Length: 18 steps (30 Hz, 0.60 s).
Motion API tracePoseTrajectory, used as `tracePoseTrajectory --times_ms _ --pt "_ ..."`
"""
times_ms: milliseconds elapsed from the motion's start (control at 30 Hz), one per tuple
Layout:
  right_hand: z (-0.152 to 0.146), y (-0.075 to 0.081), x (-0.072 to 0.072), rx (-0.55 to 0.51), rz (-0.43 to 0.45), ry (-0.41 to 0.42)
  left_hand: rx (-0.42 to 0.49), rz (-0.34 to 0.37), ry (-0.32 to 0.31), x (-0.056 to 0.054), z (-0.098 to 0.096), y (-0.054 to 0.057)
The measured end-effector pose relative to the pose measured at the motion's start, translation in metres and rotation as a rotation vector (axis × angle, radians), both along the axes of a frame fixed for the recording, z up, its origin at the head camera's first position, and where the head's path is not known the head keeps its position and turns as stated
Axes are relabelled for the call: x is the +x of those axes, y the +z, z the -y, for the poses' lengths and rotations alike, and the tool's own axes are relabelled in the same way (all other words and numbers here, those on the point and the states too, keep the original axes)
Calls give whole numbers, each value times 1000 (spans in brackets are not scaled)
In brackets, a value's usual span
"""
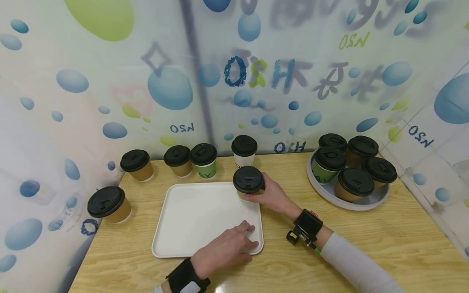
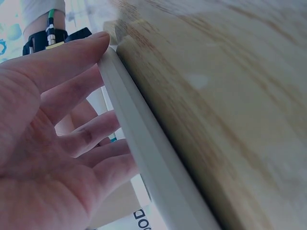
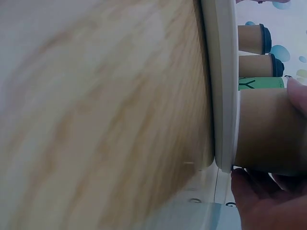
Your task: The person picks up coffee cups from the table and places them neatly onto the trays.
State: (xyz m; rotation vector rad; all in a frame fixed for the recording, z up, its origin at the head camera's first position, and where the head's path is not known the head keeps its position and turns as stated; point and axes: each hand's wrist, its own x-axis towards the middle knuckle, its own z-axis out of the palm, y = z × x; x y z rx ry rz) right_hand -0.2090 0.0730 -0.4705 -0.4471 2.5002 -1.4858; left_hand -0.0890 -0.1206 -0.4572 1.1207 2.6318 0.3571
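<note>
"Y" on green cup (image 1: pixel 205 167). Right hand (image 1: pixel 275 196) grips brown, black-lidded cup (image 1: pixel 248 180) at rectangular white tray (image 1: pixel 198 217); left hand (image 1: pixel 226 248) loose, fingers spread.

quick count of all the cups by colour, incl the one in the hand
brown cups: 7
green cups: 2
white cup: 1
cup with its colour hidden behind a green one: 1
total: 11
</note>
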Motion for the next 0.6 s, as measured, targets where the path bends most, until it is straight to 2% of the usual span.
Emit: tracePoseTrajectory --times_ms 333,467,600 --pt "-3 -2 -3 13 45 55 -13 -54 -45 0 0 1" --pt "-14 0 2 126 21 31 -24 -76 -63 0 0 1" --pt "-22 2 8 287 -8 34 -42 -161 -106 -2 -2 1"
